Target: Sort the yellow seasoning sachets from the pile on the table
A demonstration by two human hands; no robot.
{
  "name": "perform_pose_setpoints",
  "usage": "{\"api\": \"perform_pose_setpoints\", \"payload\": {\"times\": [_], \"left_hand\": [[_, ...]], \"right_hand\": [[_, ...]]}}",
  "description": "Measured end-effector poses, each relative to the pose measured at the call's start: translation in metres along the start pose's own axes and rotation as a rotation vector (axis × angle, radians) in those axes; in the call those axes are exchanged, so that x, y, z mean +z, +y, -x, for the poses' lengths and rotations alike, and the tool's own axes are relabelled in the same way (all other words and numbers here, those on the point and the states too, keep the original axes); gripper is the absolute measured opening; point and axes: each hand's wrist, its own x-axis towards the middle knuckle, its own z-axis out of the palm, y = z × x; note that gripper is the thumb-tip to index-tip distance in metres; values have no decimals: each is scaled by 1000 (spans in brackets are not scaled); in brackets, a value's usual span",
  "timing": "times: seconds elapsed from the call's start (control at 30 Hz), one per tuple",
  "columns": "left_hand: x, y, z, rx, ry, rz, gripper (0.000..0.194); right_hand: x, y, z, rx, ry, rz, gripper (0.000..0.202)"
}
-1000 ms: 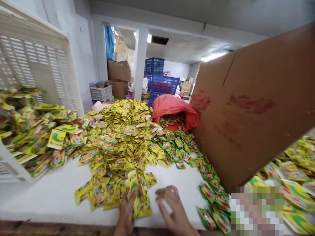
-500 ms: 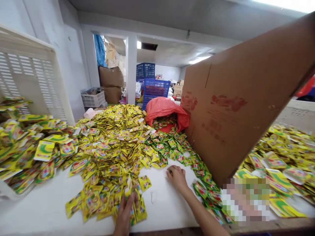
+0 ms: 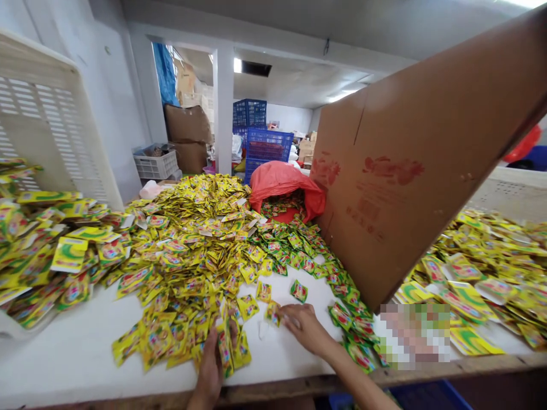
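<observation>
My left hand (image 3: pixel 210 356) is wrapped round a yellow packet (image 3: pixel 224 344), held upright at the near edge of the yellow sachet pile (image 3: pixel 160 339). Some of its fingers are hidden behind the packet. To the right, my right hand (image 3: pixel 305 329) pinches the edge of a small yellow sachet (image 3: pixel 272 313) just over the white tabletop (image 3: pixel 282 353). Another yellow sachet (image 3: pixel 264 291) lies a little beyond it. A single green sachet (image 3: pixel 298 290) rests on the table past my right knuckles.
A large cardboard sheet (image 3: pixel 384 193) leans at the right, with green sachets (image 3: pixel 354 324) along its foot. Behind the heap lies a red bag (image 3: pixel 282 182) with its mouth open. White crates (image 3: pixel 51 125) with yellow packs stand at the left. Blurred squares cover a patch at the right.
My right hand has come nearer and left, leaving a green sachet on the table, and now pinches a yellow sachet. My left hand has turned, raising its packet more upright.
</observation>
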Motion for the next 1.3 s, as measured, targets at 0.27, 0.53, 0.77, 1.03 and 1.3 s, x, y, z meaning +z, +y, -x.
{"api": "perform_pose_setpoints", "payload": {"times": [0.27,0.53,0.77,1.03,1.3], "left_hand": [[-11,-10,-9,32,71,-144,46],[6,0,-1,27,-112,-259,51],[5,-2,-2,23,-273,-331,44],[11,-4,3,52,-159,-343,46],[2,2,-7,6,-167,-465,53]], "right_hand": [[9,-14,-9,130,-59,34,48],[-9,18,-17,218,-134,-114,10],[-41,75,-67,302,86,-130,16],[-28,73,-57,345,75,-62,13],[-75,55,35,292,113,-143,24]]}}
